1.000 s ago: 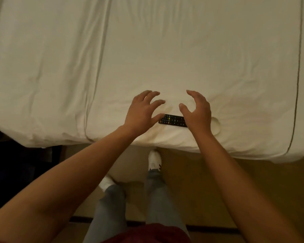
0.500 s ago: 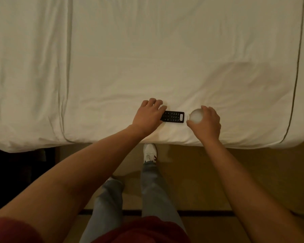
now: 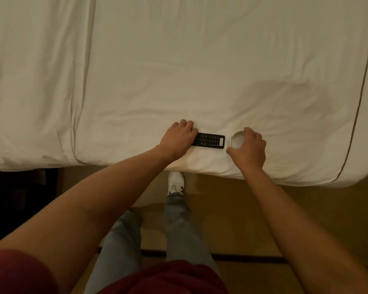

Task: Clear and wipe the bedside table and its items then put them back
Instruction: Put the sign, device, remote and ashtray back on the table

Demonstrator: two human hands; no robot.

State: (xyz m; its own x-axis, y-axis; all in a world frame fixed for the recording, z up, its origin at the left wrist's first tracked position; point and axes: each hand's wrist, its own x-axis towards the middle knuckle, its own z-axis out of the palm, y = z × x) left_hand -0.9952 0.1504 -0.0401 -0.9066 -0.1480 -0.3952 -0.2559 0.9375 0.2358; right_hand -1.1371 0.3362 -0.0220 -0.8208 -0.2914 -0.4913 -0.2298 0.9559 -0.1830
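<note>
A white bed (image 3: 200, 60) with wrinkled sheets stands on tan floor (image 3: 263, 219); one white shoe (image 3: 175, 183) shows.

A wide bed (image 3: 179, 60) with white piped bedding fills the view; tan floor (image 3: 253, 219) below, perhaps carpet, under dim warm light.

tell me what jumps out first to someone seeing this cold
Two bare hands at the near edge of a wide white bed. The left hand curls over one end of a black remote lying flat on the sheet, while the right hand grips a small round white object just right of the remote.
</note>
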